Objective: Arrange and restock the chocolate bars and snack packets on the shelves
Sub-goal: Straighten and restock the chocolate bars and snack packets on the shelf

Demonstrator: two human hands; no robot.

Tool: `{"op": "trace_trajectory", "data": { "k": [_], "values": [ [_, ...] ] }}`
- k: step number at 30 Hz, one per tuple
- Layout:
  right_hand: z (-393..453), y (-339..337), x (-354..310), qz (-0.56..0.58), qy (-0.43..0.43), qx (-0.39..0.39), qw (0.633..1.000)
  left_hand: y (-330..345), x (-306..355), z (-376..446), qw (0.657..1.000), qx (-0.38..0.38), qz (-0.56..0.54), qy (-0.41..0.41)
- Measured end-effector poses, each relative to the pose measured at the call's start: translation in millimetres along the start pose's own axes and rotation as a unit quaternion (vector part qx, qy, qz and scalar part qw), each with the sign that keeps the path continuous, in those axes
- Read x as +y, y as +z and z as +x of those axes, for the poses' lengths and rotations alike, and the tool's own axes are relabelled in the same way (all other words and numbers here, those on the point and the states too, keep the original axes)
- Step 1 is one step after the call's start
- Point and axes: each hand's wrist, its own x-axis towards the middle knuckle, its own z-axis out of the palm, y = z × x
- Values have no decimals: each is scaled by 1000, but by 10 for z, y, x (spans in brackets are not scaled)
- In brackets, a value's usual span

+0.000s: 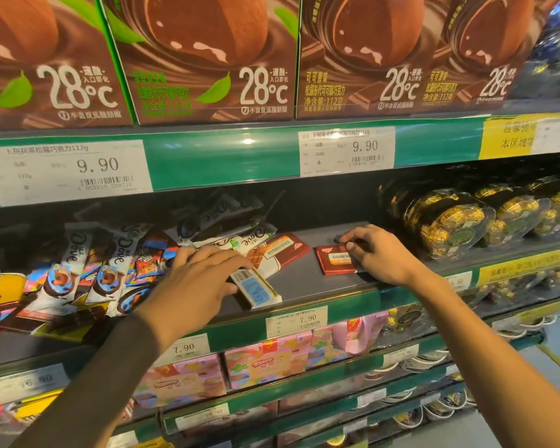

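Grey shelf (pixel 304 279) (matte); left hand (pixel 204 279) flat on glossy bar (pixel 256 286); right hand (pixel 379 253) pinching dark wrapper (pixel 339 239)

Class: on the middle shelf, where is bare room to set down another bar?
Bare shelf lies between the white bar under the left hand and the red bar by the right hand. Crowded: Dove packets left, gold tubs right.

free: bare shelf (pixel 304 279) mid | blocked: Dove packets (pixel 110 263) left, gold tubs (pixel 450 221) right
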Motion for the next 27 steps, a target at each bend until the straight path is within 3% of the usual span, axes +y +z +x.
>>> {"op": "trace_trajectory", "data": {
  "k": [4, 8, 12, 21, 27],
  "values": [
    [44, -41, -133, 23, -25, 29, 999, -68, -8, -64, 999, -15, 39, -13],
    [46, -112, -154, -33, -23, -61, 997, -106, 62, -89, 998, -13, 56, -24],
    [-18, -95, -49, -74, -13, -84, 994, -109, 204, 20, 997, 2, 55, -50],
    [-414, -69, 155, -65, 2, 59, 996, 105, 559, 562, 992, -53, 100, -59],
    [-558, -83, 251, -80, -26, 41, 996, 186, 761, 727, 994, -56, 20, -87]
  ]
}}
